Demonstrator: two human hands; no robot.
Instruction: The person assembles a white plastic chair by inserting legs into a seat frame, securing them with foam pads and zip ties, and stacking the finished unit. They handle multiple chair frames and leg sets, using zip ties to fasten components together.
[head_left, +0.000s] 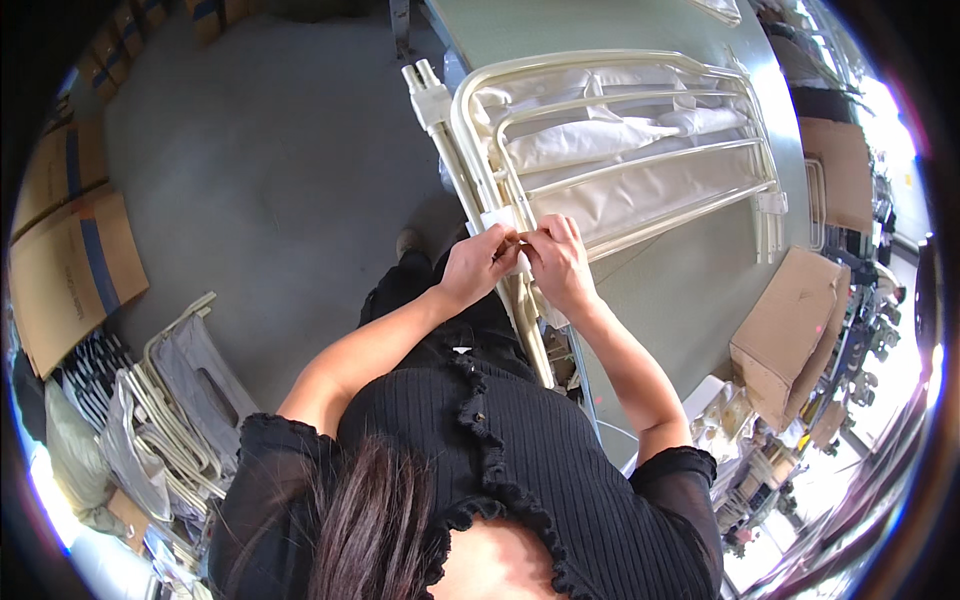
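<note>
A folded cream metal tube frame (600, 101) with pale fabric (585, 142) between its bars lies on the green tabletop, its near-left end jutting past the table edge. Over that end, beside a white plastic fitting (499, 217), my left hand (480, 262) and my right hand (559, 259) meet with their fingertips pinched together. Something small may be between the fingertips, but it is too small to tell. A cream plastic joint (431, 105) joins the tubes at the frame's upper left corner.
The table (675, 300) extends to the right, with an open cardboard box (787, 337) and plastic bags (724, 412) by its right side. Taped cartons (82, 270) stand on the grey floor at the left. Below them lean several folded frames with grey fabric (199, 375).
</note>
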